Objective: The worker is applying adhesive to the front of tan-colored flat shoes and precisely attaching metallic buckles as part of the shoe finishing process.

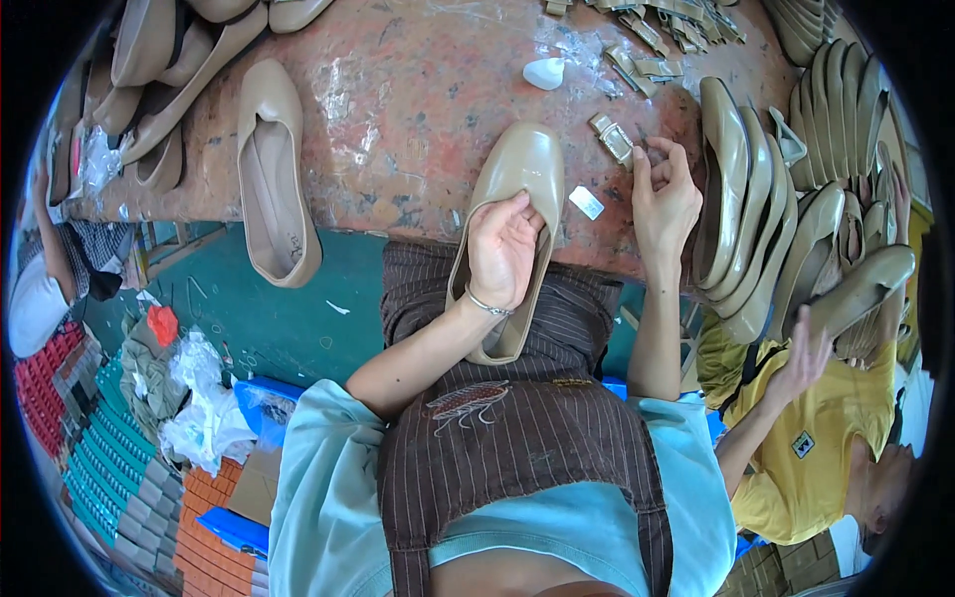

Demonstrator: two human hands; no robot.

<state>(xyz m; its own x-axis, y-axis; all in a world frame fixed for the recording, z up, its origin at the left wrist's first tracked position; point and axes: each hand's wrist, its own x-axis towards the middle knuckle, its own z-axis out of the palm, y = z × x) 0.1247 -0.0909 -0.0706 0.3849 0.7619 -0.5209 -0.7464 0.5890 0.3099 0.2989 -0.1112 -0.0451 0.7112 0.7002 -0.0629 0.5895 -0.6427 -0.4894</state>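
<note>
A glossy beige flat shoe rests at the table's edge and over my lap, toe pointing away. My left hand reaches into its opening, fingers curled around the inside of the upper and the thumb near the topline. To the right, my right hand is above the table with thumb and index finger closed at the end of a small beige strap ornament with a metal buckle. Between the shoe and that hand lies a small white label.
Another beige shoe lies left on the worn reddish table. More shoes are heaped at far left and stacked at right. Strap ornaments and a small white bottle lie at the back. A person in yellow handles a shoe at right.
</note>
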